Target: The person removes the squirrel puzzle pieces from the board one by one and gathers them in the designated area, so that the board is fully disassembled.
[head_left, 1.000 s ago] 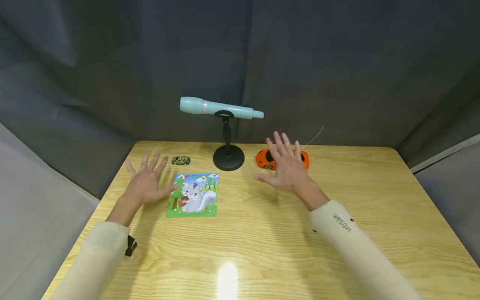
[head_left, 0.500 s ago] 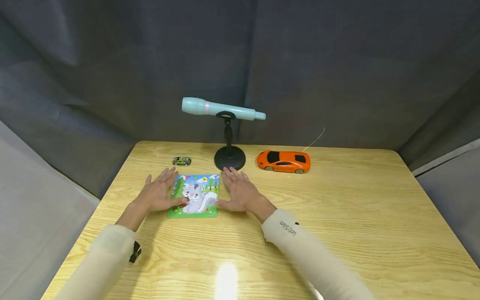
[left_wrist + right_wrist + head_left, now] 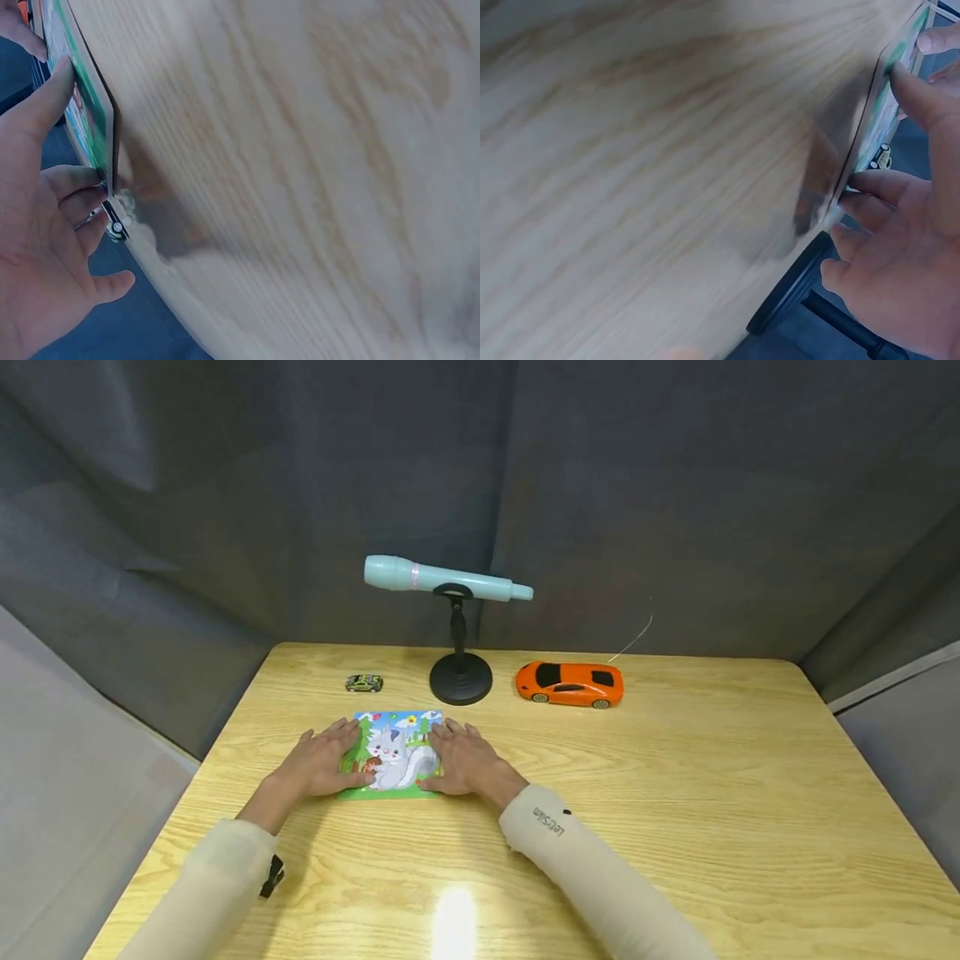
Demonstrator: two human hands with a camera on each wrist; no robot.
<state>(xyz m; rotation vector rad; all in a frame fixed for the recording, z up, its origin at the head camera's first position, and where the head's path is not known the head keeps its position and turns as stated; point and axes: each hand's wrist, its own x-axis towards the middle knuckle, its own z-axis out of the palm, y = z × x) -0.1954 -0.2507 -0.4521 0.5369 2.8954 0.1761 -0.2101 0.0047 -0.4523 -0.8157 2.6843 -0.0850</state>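
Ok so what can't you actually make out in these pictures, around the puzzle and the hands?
- Puzzle, head view: both side edges lie under the left hand and right hand, so how firmly they hold it is unclear.
- Wrist views: only the puzzle's thin edge shows; its picture is cut off and the wood is blurred.
- Small toy car, head view: too small for detail.
- Thin wire behind the orange car: its far end fades into the curtain.

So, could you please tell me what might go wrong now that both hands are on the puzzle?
The left hand and right hand touch only the thin edges of the squirrel puzzle, so it could slip or tip and shed pieces. Lifted forward, it might bump the microphone stand close behind.
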